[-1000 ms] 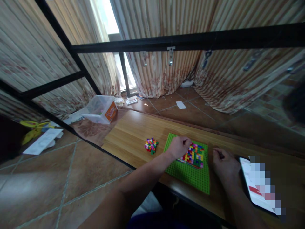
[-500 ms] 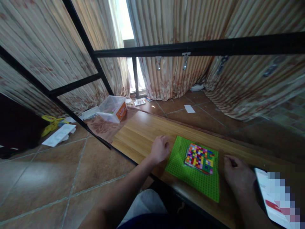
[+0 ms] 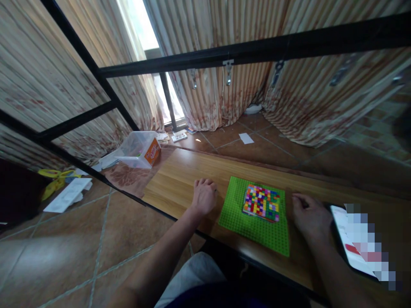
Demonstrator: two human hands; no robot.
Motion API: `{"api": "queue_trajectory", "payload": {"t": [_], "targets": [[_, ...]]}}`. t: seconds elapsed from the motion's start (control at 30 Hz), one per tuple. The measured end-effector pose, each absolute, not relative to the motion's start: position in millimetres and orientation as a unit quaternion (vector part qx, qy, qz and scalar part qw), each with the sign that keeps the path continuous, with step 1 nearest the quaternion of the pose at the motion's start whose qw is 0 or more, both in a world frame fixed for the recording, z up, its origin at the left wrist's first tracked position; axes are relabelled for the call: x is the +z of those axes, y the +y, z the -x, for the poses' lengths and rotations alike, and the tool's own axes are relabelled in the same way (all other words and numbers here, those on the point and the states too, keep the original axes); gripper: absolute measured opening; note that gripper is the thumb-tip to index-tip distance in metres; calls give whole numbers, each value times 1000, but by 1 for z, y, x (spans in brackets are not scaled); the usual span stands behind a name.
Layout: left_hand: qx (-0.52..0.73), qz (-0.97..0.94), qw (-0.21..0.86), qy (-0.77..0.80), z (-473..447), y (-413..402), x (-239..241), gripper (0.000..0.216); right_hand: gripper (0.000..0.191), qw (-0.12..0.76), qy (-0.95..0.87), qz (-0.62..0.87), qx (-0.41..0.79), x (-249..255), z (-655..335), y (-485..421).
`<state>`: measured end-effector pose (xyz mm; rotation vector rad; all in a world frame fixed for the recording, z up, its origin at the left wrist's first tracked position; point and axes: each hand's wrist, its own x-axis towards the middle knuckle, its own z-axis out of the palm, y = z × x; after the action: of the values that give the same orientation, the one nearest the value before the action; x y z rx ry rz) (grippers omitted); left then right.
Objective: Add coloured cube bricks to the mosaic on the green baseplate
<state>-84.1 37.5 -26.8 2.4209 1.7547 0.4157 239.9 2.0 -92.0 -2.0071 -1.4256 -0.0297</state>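
Observation:
A green studded baseplate lies on the wooden table between my two hands. On it sits a flat block of small toy bricks in many colours, forming a near-square patch. To the left of the baseplate, my left hand rests on the tabletop, back upward, fingers slightly bent and a little apart, holding nothing visible. Just right of the baseplate, my right hand lies on its side with the fingers curled in loosely. Nothing shows inside that curl. Neither hand touches the bricks.
A phone with a lit screen lies right of my right hand. Beyond the wooden table, a clear plastic box with an orange label stands on the floor mat. A black metal frame crosses before the curtains.
The camera view has shifted, so the table scene sits further left and slightly higher. My left hand has moved a little away from the baseplate, its fingers loosening. The bricks are unchanged.

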Motion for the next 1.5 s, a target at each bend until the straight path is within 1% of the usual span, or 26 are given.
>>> {"api": "queue_trajectory", "payload": {"t": [0.07, 0.13, 0.23, 0.37, 0.43, 0.5, 0.57, 0.73, 0.83, 1.03, 1.17, 1.5], "targets": [[169, -800, 76, 571, 82, 37, -28, 18, 34, 339, -543, 768, -11, -91, -239, 2], [215, -790, 118, 562, 79, 37, -29, 17, 33, 343, -540, 768, -11, -91, -238, 2], [305, -745, 229, 547, 70, 35, -31, 16, 32, 349, -542, 764, -13, -90, -237, 3], [419, -638, 395, 512, 53, 35, -35, 14, 30, 354, -544, 761, -14, -89, -236, 3], [440, -602, 443, 497, 44, 34, -36, 15, 31, 354, -544, 760, -18, -89, -236, 3], [444, -592, 465, 486, 35, 34, -35, 17, 32, 357, -545, 759, -19, -89, -236, 3], [442, -603, 462, 477, 29, 34, -34, 17, 32, 361, -546, 756, -15, -89, -235, 3], [432, -653, 405, 472, 22, 32, -31, 15, 29, 368, -544, 754, -20, -89, -235, 4], [434, -662, 391, 471, 22, 31, -33, 16, 28, 371, -545, 752, -20, -88, -235, 4], [446, -652, 401, 465, 17, 31, -37, 18, 27, 365, -548, 752, -22, -87, -234, 4], [435, -653, 422, 453, 13, 29, -32, 15, 28, 372, -549, 748, -24, -87, -234, 4], [420, -648, 416, 481, 9, 33, -30, 15, 29, 377, -545, 748, -18, -87, -234, 4]]}}
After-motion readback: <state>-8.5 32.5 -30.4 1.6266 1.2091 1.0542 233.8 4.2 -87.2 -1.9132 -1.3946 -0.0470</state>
